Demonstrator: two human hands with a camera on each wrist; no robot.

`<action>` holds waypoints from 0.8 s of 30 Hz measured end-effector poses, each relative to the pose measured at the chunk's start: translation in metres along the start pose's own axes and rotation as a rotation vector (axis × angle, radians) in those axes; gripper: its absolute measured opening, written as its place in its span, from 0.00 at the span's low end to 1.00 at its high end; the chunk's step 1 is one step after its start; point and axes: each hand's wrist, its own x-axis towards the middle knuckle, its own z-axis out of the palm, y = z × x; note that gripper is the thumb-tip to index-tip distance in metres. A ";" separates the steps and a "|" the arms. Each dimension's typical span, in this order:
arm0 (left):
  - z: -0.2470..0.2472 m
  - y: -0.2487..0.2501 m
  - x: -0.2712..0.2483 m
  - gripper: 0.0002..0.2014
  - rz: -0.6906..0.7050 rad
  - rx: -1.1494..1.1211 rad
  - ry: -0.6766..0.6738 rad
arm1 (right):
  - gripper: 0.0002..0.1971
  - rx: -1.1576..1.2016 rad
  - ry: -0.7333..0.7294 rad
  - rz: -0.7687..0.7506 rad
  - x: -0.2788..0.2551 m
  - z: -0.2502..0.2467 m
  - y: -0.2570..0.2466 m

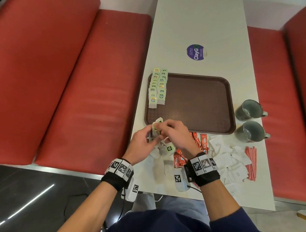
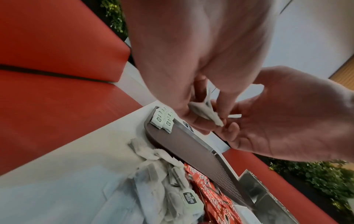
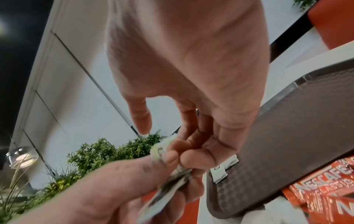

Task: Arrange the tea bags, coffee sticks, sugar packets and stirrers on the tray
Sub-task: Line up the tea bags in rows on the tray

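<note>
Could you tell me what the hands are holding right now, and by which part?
Both hands hold a small stack of tea bags over the tray's near left corner: the left hand grips its lower end, the right hand's fingertips pinch the top.

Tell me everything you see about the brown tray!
The brown tray is a rounded rectangle with a raised rim and a checkered, plastic-looking floor. It lies flat on the white table. Two neat rows of green-labelled tea bags fill its far left corner; the rest is bare. Both hands hold tea bags over its near left corner.
</note>
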 end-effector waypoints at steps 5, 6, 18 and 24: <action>0.003 0.000 0.005 0.07 -0.047 -0.163 0.040 | 0.08 0.094 -0.015 -0.032 0.001 -0.010 0.002; 0.004 0.000 0.007 0.07 -0.068 -0.187 0.045 | 0.05 0.093 0.017 -0.048 0.002 -0.010 0.005; 0.007 0.008 0.023 0.12 -0.160 -0.386 0.123 | 0.11 0.104 0.191 -0.084 0.027 -0.021 0.026; -0.001 -0.004 0.029 0.14 -0.325 -0.507 0.167 | 0.07 0.038 0.422 -0.002 0.094 -0.024 0.027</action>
